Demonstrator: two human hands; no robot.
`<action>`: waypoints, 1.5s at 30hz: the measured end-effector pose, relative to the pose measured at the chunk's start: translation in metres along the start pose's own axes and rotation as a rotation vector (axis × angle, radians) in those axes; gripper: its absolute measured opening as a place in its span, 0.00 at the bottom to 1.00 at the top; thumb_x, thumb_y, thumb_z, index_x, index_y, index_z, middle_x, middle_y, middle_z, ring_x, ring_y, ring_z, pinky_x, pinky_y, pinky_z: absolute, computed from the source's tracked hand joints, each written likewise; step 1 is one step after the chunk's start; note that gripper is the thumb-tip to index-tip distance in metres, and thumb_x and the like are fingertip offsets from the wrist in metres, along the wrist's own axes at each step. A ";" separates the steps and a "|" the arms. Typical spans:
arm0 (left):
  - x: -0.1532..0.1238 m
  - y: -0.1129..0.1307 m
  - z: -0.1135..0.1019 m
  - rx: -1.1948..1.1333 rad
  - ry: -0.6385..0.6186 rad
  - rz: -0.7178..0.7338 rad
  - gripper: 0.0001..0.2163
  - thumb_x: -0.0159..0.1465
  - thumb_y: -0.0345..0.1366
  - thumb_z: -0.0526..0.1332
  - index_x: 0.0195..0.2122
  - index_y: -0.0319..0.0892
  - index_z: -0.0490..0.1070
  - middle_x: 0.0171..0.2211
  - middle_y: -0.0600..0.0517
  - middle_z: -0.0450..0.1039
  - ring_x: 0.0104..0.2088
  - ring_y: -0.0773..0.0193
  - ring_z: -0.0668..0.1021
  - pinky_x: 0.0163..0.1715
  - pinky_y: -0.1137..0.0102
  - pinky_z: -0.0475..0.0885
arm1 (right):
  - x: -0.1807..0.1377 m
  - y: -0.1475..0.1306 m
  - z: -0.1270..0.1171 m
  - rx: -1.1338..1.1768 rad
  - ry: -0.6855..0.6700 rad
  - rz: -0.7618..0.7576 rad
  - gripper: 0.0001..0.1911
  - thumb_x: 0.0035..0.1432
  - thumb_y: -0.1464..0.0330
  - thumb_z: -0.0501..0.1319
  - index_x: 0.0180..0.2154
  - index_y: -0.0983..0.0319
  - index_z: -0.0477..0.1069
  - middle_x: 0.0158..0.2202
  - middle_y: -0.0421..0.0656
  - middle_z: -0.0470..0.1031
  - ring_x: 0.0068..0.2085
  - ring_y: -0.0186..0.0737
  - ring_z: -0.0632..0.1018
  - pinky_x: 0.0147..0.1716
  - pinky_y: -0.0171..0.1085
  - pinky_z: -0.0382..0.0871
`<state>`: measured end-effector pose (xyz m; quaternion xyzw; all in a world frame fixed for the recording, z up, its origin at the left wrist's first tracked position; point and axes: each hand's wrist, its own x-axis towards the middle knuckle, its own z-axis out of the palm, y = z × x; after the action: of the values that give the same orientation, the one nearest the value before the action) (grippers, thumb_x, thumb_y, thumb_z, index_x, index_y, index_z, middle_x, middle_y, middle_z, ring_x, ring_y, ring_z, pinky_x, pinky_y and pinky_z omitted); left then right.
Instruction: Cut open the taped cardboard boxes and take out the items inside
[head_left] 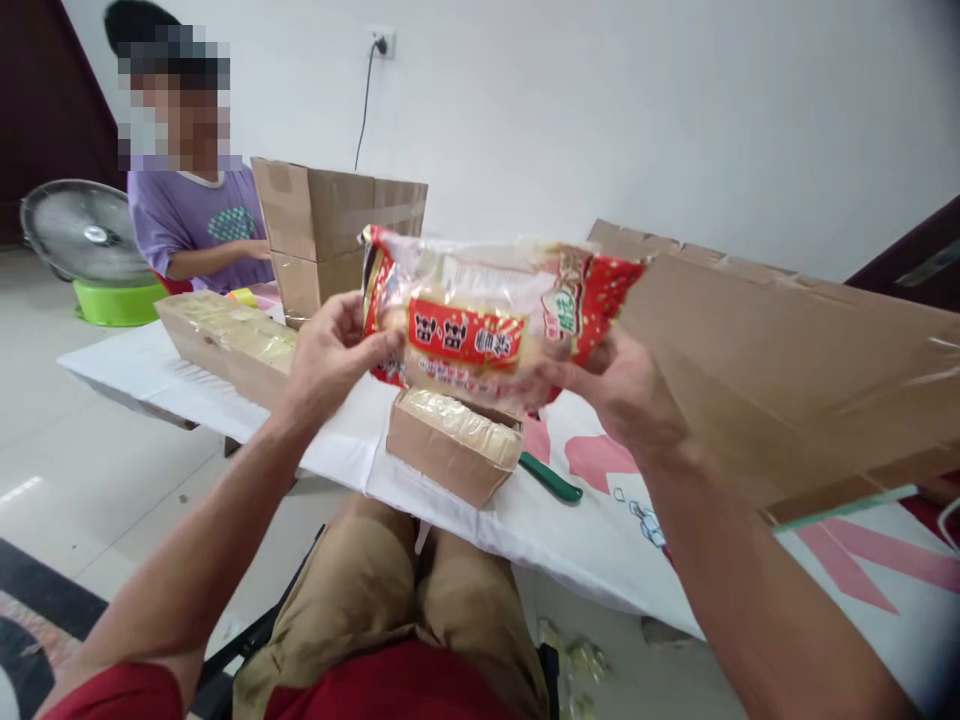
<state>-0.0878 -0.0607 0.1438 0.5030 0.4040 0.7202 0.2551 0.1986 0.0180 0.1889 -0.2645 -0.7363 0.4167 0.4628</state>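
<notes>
A red and clear plastic bag of rice crackers [469,325] is held up in front of me, its printed face toward me. My left hand [334,345] grips its left end, thumb on the front. On the right end, my right hand [626,385] holds it the same way, with the other fingers hidden behind the bag. Just below the bag stands a small open cardboard box [442,460] holding something in pale shiny wrapping. A green handle [551,478] lies beside that box.
A long cardboard tray [217,355] of wrapped pieces lies at the left. Behind it stands a tall carton [349,220], with a person [199,225] seated beyond. A large cardboard piece [795,370] fills the right. A floor fan [90,235] stands left of the cloth-covered table [337,440].
</notes>
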 end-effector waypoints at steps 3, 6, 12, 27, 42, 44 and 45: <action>0.054 0.008 -0.003 0.171 -0.049 0.095 0.29 0.50 0.52 0.78 0.45 0.39 0.75 0.40 0.47 0.80 0.37 0.61 0.79 0.38 0.67 0.76 | 0.047 0.001 -0.001 0.031 -0.006 -0.055 0.32 0.38 0.53 0.82 0.43 0.55 0.74 0.45 0.43 0.82 0.46 0.50 0.82 0.43 0.48 0.82; 0.085 0.002 -0.011 0.389 -0.043 0.150 0.24 0.50 0.49 0.77 0.41 0.39 0.78 0.35 0.50 0.79 0.32 0.64 0.75 0.33 0.70 0.71 | 0.078 0.013 -0.003 0.052 -0.051 -0.073 0.32 0.37 0.52 0.81 0.42 0.56 0.73 0.44 0.43 0.81 0.42 0.48 0.82 0.40 0.48 0.81; 0.091 -0.048 -0.019 0.491 0.042 0.156 0.15 0.55 0.42 0.72 0.40 0.41 0.75 0.27 0.56 0.73 0.25 0.67 0.71 0.27 0.72 0.66 | 0.106 0.055 0.001 -0.285 0.010 -0.243 0.23 0.48 0.54 0.77 0.42 0.58 0.77 0.44 0.45 0.83 0.48 0.51 0.81 0.54 0.52 0.75; 0.085 -0.095 -0.025 0.359 0.120 0.157 0.16 0.54 0.41 0.73 0.40 0.42 0.74 0.37 0.49 0.79 0.40 0.57 0.81 0.45 0.63 0.77 | 0.112 0.106 0.018 -0.287 0.017 -0.331 0.15 0.56 0.57 0.72 0.42 0.57 0.77 0.44 0.45 0.83 0.45 0.50 0.82 0.49 0.52 0.78; 0.051 -0.078 -0.033 0.085 -0.154 -0.172 0.18 0.51 0.44 0.79 0.35 0.40 0.77 0.27 0.52 0.78 0.22 0.70 0.74 0.21 0.75 0.70 | 0.079 0.003 0.011 -0.790 -0.006 -0.635 0.11 0.62 0.63 0.68 0.47 0.57 0.79 0.48 0.44 0.83 0.55 0.53 0.78 0.58 0.54 0.66; 0.047 -0.074 -0.030 0.088 -0.162 -0.169 0.18 0.51 0.44 0.79 0.34 0.40 0.77 0.27 0.52 0.78 0.22 0.70 0.74 0.21 0.75 0.69 | 0.080 -0.004 0.022 -0.886 -0.091 -0.675 0.05 0.63 0.68 0.66 0.41 0.58 0.79 0.43 0.42 0.84 0.51 0.52 0.79 0.55 0.53 0.65; 0.045 -0.072 -0.029 0.088 -0.171 -0.171 0.18 0.51 0.45 0.79 0.34 0.41 0.77 0.27 0.52 0.78 0.22 0.69 0.74 0.21 0.75 0.69 | 0.080 -0.004 0.027 -0.913 -0.118 -0.667 0.04 0.63 0.70 0.64 0.38 0.58 0.79 0.39 0.42 0.83 0.48 0.50 0.79 0.54 0.52 0.64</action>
<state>-0.1338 0.0043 0.1019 0.5369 0.4534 0.6320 0.3266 0.1398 0.0682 0.2238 -0.1671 -0.9101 -0.0984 0.3662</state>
